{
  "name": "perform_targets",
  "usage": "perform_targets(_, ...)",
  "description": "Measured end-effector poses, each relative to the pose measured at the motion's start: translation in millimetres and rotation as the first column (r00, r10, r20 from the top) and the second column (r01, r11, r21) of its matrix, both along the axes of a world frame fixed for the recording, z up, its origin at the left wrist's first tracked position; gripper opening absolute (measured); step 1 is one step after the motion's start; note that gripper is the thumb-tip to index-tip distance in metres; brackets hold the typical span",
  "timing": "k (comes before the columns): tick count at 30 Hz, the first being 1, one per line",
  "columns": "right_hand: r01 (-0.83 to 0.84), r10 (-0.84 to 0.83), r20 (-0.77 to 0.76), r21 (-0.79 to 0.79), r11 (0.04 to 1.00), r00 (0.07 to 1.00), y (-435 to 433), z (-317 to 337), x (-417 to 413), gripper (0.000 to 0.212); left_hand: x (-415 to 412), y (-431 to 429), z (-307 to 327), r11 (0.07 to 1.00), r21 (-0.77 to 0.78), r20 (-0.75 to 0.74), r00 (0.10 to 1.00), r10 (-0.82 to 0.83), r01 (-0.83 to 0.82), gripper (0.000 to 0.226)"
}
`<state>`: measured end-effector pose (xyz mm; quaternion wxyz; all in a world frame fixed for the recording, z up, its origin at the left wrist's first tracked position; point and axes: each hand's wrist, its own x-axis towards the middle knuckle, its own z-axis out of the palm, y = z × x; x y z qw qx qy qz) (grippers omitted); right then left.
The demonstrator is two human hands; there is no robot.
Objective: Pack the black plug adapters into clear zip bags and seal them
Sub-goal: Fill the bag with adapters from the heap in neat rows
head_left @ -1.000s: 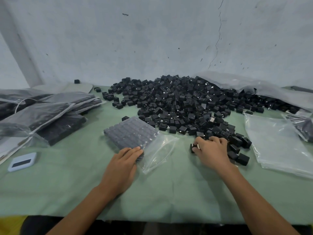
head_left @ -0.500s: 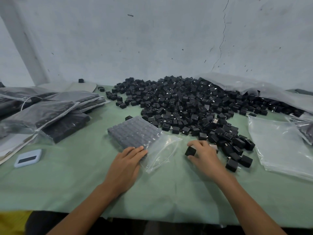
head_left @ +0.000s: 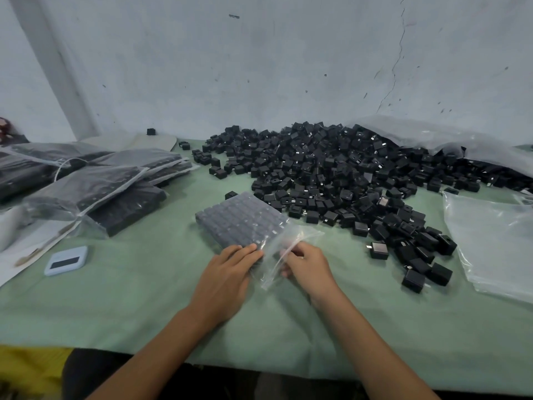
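A clear zip bag [head_left: 291, 241], packed with rows of black plug adapters [head_left: 239, 220], lies at the table's centre with its mouth toward me. My left hand [head_left: 227, 272] rests flat on the bag's near edge, fingers straight. The curled fingers of my right hand [head_left: 305, 264] are pushed into the bag's open mouth, under the plastic flap. The adapter it carried is hidden by fingers and plastic. A big heap of loose black adapters [head_left: 346, 174] spreads behind and to the right.
Filled zip bags [head_left: 95, 183] are stacked at the left. A small pale blue device [head_left: 66, 260] lies near them. Empty clear bags [head_left: 490, 241] are piled at the right, and a large plastic sack [head_left: 432, 137] lies behind the heap. A green cloth [head_left: 144, 298] covers the table.
My right hand picked an adapter from the heap's near edge and moved left into the bag's mouth. My left hand stayed on the bag.
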<state>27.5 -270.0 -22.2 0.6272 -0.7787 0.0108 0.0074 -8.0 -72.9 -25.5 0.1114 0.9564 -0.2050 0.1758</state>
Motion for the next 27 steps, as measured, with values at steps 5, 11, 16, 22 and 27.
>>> perform_targets(5, -0.009, 0.01, 0.017, -0.052, 0.999, 1.0, 5.8, 4.5, 12.5, 0.014, -0.5, -0.5, -1.4, 1.0, -0.013, 0.0, 1.0, -0.011, 0.011, 0.051)
perform_targets(11, -0.088, 0.087, -0.024, -0.064, 0.994, 0.996, 11.1, -4.0, 17.6, 0.019, 3.1, -0.9, -6.2, 1.0, -0.028, 0.043, 0.999, -0.004, 0.006, 0.053)
perform_targets(16, -0.088, 0.13, 0.136, -0.276, 0.957, 0.982, 10.8, -9.8, 14.8, 0.027, 6.1, -0.7, -7.5, 1.0, -0.003, 0.008, 1.0, -0.029, 0.029, 0.056)
perform_targets(22, -0.068, 0.097, 0.131, -0.211, 0.975, 0.987, 15.1, -16.8, 10.3, 0.042, 6.7, -0.8, -7.5, 0.999, -0.019, -0.068, 0.997, -0.033, 0.032, 0.057)
perform_targets(27, -0.089, 0.111, 0.106, -0.188, 0.978, 0.988, 15.3, -24.7, 15.8, 0.043, 7.9, 1.5, -11.1, 1.0, -0.01, -0.056, 0.998, -0.026, 0.025, 0.059)
